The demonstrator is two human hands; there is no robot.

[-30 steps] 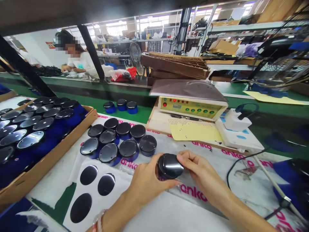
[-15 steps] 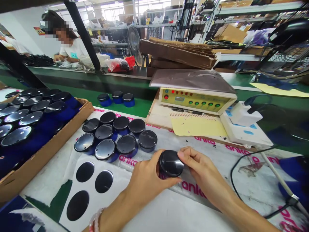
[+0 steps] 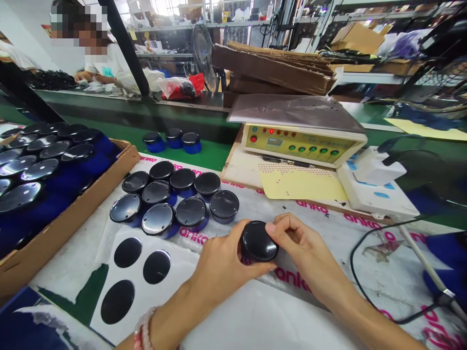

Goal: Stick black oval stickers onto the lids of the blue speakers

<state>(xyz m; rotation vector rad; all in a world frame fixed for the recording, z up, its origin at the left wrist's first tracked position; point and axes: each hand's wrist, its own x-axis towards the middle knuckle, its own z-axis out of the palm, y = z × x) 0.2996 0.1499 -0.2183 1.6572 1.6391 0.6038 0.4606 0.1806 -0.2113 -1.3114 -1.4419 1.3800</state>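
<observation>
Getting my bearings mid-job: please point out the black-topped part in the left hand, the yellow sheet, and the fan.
Black-topped part (image 3: pixel 260 240): head view, middle of its glossy top.
Yellow sheet (image 3: pixel 304 184): head view, middle of its upper face.
Fan (image 3: pixel 203 57): head view, its round grille.

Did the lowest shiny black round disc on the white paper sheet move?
No. The lowest shiny black round disc sits in the same place beside the jagged green patch; the camera's view just shifted.

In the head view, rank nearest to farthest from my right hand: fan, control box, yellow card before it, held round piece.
1. Held round piece: left, touching right hand.
2. Yellow card: beyond the hand.
3. Control box: behind the card.
4. Fan: left background.
</observation>
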